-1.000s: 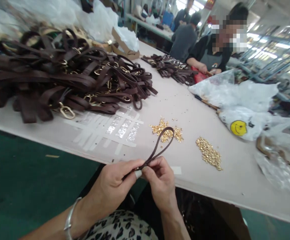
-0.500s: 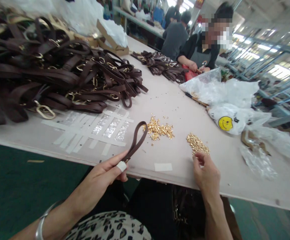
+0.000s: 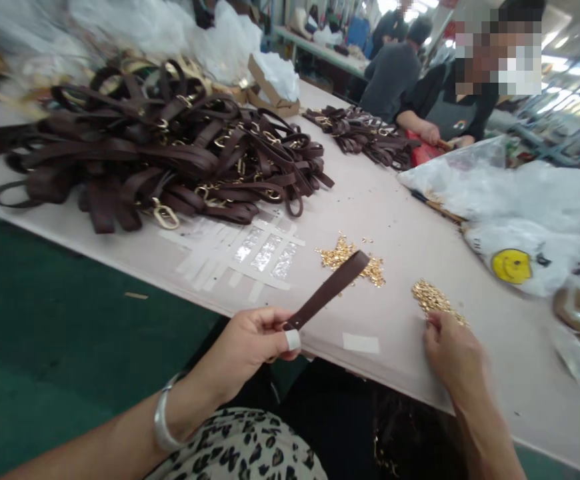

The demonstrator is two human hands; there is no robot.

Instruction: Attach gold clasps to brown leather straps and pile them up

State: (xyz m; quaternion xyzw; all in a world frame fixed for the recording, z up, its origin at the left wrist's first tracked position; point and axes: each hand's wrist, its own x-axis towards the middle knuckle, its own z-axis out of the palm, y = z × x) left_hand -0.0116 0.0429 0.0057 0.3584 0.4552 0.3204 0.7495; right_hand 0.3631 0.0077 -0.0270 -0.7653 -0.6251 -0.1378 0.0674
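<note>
Both hands are apart now, where a second ago they met on the brown strap (image 3: 327, 291): the left hand (image 3: 257, 340) keeps it pinched between thumb and fingers, while the right hand (image 3: 457, 350) has its fingertips drawn together at the near edge of the paler gold pile (image 3: 430, 295), though whether they hold a piece cannot be told. Held out left of that pile, the brown strap shows its broad flat face, where half a second ago its loop stood open. On the surface (image 3: 395, 223), brighter gold pieces (image 3: 337, 253) also lie left of the pile.
</note>
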